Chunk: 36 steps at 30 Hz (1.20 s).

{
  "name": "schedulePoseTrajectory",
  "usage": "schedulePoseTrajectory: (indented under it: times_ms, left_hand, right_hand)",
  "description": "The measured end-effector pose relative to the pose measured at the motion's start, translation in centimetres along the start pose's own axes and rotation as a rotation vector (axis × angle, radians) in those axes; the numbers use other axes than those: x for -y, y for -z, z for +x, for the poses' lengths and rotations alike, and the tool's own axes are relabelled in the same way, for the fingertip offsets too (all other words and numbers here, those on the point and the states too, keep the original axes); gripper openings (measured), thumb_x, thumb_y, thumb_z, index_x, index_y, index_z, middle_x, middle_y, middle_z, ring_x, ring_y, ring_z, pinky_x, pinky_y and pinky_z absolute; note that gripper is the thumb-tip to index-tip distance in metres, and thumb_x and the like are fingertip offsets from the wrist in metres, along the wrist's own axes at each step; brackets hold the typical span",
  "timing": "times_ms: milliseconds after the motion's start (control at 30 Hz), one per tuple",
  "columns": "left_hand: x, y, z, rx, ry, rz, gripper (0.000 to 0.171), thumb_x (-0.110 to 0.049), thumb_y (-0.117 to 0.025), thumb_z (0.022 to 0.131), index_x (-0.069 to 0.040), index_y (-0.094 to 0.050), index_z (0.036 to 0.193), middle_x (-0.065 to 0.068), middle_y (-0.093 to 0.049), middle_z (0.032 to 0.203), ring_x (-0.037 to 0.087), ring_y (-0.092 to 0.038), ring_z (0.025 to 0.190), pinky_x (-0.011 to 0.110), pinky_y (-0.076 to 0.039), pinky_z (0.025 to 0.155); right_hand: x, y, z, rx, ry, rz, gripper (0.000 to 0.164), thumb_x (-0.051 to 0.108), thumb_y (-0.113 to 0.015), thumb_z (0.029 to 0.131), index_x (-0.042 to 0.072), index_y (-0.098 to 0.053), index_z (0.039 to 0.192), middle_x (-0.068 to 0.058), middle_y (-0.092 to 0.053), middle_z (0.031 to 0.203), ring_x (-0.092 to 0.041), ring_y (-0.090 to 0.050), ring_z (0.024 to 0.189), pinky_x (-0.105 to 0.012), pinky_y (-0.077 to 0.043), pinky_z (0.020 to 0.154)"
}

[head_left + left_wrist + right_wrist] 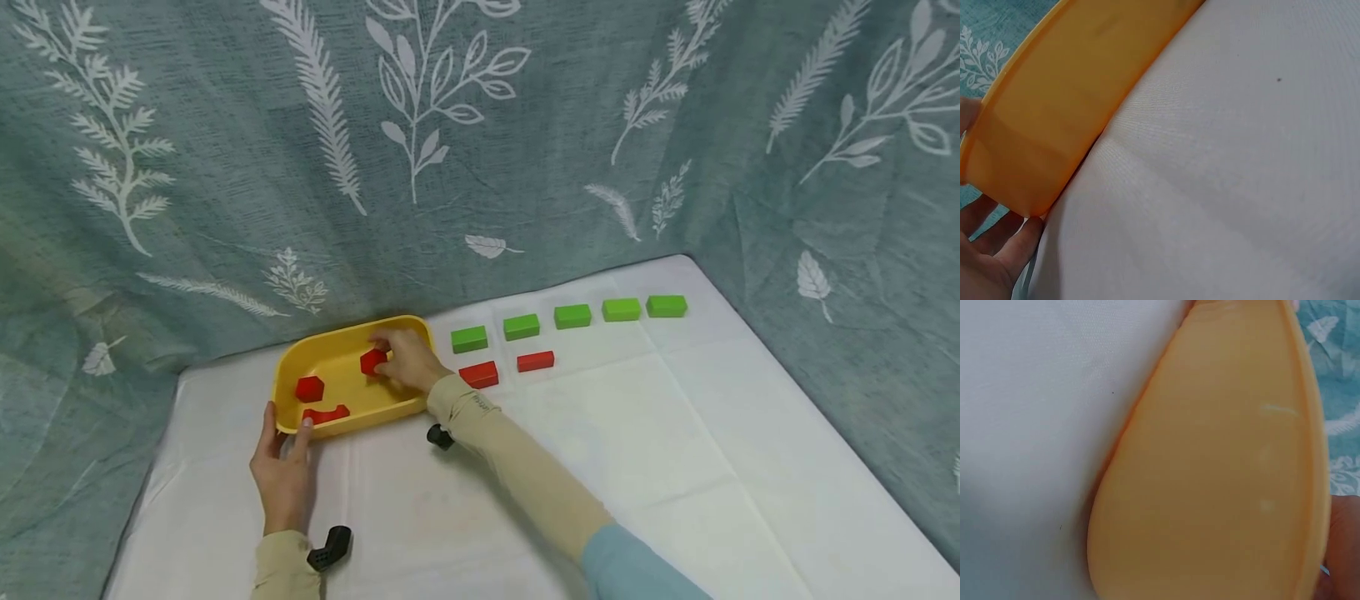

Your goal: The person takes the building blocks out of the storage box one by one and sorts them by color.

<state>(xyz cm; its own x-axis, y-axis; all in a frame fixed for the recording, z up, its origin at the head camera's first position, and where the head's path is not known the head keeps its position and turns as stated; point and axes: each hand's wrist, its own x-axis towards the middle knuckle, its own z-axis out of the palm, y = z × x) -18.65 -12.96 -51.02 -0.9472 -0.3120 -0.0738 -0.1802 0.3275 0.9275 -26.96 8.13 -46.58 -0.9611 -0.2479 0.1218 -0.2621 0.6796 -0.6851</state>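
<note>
A yellow tray [341,427] stands at the back left of the white table. My left hand [283,483] grips its front left corner, thumb at the front rim and fingers along the left side; the left wrist view shows fingers [1019,244] against the tray wall [1054,112]. Reaching over the right end, my right hand [411,360] pinches a red hexagonal block [371,362] inside the tray. Another red hexagonal block [309,388] and a red arch-shaped block [327,414] lie at the tray's left. In the right wrist view, the tray wall [1210,456] hides most of that hand.
Several green blocks [573,317] form a row along the table's back, right of the tray. Before them lie two red blocks, one [480,375] beside my right wrist and another [536,361] farther right. A patterned green cloth [465,208] hangs behind the table.
</note>
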Motion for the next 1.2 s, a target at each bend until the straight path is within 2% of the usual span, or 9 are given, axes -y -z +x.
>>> schedulePoseTrajectory:
  times_ms: [200,400,633,700,900,1033,1200]
  left_hand:
    - [-0.1,-0.3,-0.1,-0.002,-0.013,0.007,0.059,-0.04,-0.052,0.088,-0.045,-0.02,0.137,-0.017,-0.023,0.145,0.014,-0.027,0.132,0.023,-0.03,0.104]
    - [-0.3,-0.8,-0.3,0.003,-0.019,-0.008,0.059,-0.037,-0.053,0.088,-0.043,-0.022,0.137,-0.016,-0.024,0.146,0.016,-0.03,0.13,0.021,-0.032,0.101]
    - [-0.3,-1.1,-0.2,0.013,0.0,0.004,0.059,-0.04,-0.052,0.088,-0.046,-0.02,0.136,-0.018,-0.023,0.145,0.014,-0.028,0.131,0.016,-0.031,0.1]
    - [-0.2,-1.0,-0.2,0.009,-0.005,0.001,0.059,-0.039,-0.053,0.088,-0.045,-0.021,0.137,-0.017,-0.023,0.145,0.015,-0.029,0.131,0.016,-0.031,0.1]
    - [-0.2,-0.7,0.0,-0.006,0.037,-0.046,0.061,-0.04,-0.054,0.086,-0.044,-0.021,0.137,-0.02,-0.02,0.146,0.012,-0.024,0.133,0.016,-0.029,0.101]
    - [0.0,-0.5,0.3,-0.027,0.072,-0.075,0.062,-0.039,-0.055,0.085,-0.043,-0.022,0.137,-0.021,-0.018,0.145,0.01,-0.023,0.134,0.015,-0.028,0.1]
    - [-0.2,-0.9,0.2,-0.037,0.054,-0.067,0.061,-0.037,-0.054,0.086,-0.041,-0.022,0.138,-0.02,-0.019,0.145,0.01,-0.024,0.133,0.013,-0.029,0.099]
  right_hand:
    - [-0.8,1.6,-0.9,-0.021,0.037,0.053,0.047,0.012,-0.072,0.076,0.007,-0.057,0.12,-0.003,-0.064,0.106,-0.009,-0.058,0.096,-0.009,-0.044,0.081]
    - [-1.7,2.8,-2.1,-0.022,0.016,0.062,0.047,0.014,-0.072,0.076,0.007,-0.057,0.121,-0.001,-0.063,0.104,-0.008,-0.057,0.094,-0.012,-0.045,0.081]
    - [-2.4,4.5,-3.4,-0.03,0.024,0.111,0.05,0.014,-0.072,0.076,0.007,-0.055,0.123,-0.002,-0.062,0.103,-0.009,-0.057,0.094,-0.023,-0.047,0.088]
    - [-2.5,5.1,-3.7,-0.031,0.033,0.123,0.05,0.013,-0.071,0.077,0.006,-0.054,0.124,-0.002,-0.062,0.103,-0.009,-0.057,0.095,-0.023,-0.048,0.088]
    - [-3.6,6.5,-4.6,-0.027,0.037,0.214,0.051,0.009,-0.07,0.078,0.005,-0.052,0.125,-0.002,-0.06,0.101,-0.009,-0.057,0.095,-0.017,-0.05,0.08]
    - [-4.4,6.9,-5.0,-0.027,0.042,0.214,0.052,0.013,-0.07,0.078,0.005,-0.052,0.125,-0.001,-0.061,0.103,-0.006,-0.056,0.093,-0.025,-0.05,0.086]
    - [-5.3,7.5,-5.8,-0.041,0.071,0.21,0.052,0.013,-0.07,0.077,0.005,-0.052,0.125,-0.001,-0.061,0.102,-0.006,-0.056,0.093,-0.03,-0.049,0.088]
